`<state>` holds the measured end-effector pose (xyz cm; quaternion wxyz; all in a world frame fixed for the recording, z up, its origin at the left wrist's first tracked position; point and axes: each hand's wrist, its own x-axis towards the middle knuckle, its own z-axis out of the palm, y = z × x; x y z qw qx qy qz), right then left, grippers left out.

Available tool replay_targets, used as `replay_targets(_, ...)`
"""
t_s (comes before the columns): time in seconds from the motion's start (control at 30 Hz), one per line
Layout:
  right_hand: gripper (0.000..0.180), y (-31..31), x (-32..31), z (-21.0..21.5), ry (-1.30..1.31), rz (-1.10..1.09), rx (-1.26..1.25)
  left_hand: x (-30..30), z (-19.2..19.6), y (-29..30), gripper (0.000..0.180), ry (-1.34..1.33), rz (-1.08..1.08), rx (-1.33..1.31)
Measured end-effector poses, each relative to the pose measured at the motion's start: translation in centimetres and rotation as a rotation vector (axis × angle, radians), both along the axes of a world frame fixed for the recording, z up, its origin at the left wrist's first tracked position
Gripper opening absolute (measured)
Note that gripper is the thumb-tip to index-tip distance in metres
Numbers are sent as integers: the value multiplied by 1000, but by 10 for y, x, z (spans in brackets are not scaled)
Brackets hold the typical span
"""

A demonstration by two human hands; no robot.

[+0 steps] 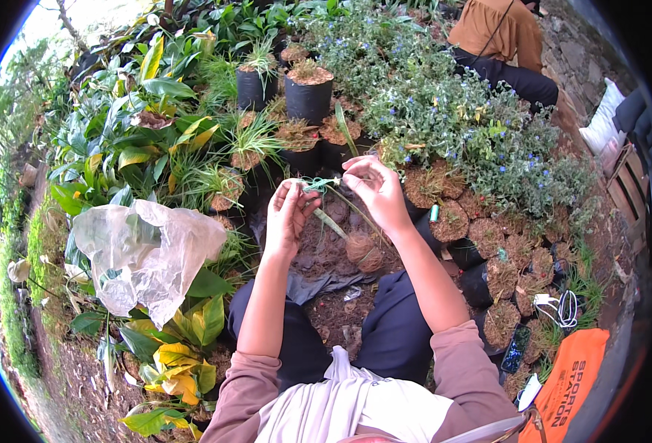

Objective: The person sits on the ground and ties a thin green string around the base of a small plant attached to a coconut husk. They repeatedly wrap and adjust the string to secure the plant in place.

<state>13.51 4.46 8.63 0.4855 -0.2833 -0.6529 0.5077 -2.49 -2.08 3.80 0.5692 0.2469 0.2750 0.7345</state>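
My left hand is closed, its fingertips pinching a loose tangle of green string. My right hand sits just to the right with thumb and fingers drawn together at the other end of the string, where a small pale tip shows. Below both hands, on the soil between my knees, lies a round brown fibrous root ball. A pale green stalk runs from it up toward my left hand. A thin brown stem slants down from between the hands.
Potted soil balls crowd the right, with a green thread spool, a white cable, a phone and an orange bag. A clear plastic bag rests on leafy plants at left. Another person sits at far right.
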Motion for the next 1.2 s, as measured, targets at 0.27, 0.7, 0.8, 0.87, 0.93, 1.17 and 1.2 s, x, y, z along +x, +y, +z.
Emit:
replay_targets(0.27, 9, 5, 1, -5, 10, 29, -177, 3, -2, 4, 14, 63, 27, 12)
replay_targets(0.7, 14, -9, -6, 1, -128, 105, 53, 10, -2, 2, 16, 287, -60, 20)
replay_targets(0.8, 13, -7, -6, -3, -103, 90, 37, 12, -1, 2, 14, 320, -66, 28)
replay_targets(0.87, 12, -5, -5, -6, -93, 90, 11, 13, 0, 2, 12, 327, -72, 39)
replay_targets(0.93, 11, -1, -5, -11, -41, 94, -26, 11, -4, 3, 12, 368, -77, 33)
replay_targets(1.17, 10, 7, 1, -12, 128, 36, -369, 10, -3, 3, 12, 330, -52, 1)
replay_targets(1.2, 10, 8, 3, -11, 130, 18, -414, 11, -3, 3, 11, 308, -41, -1)
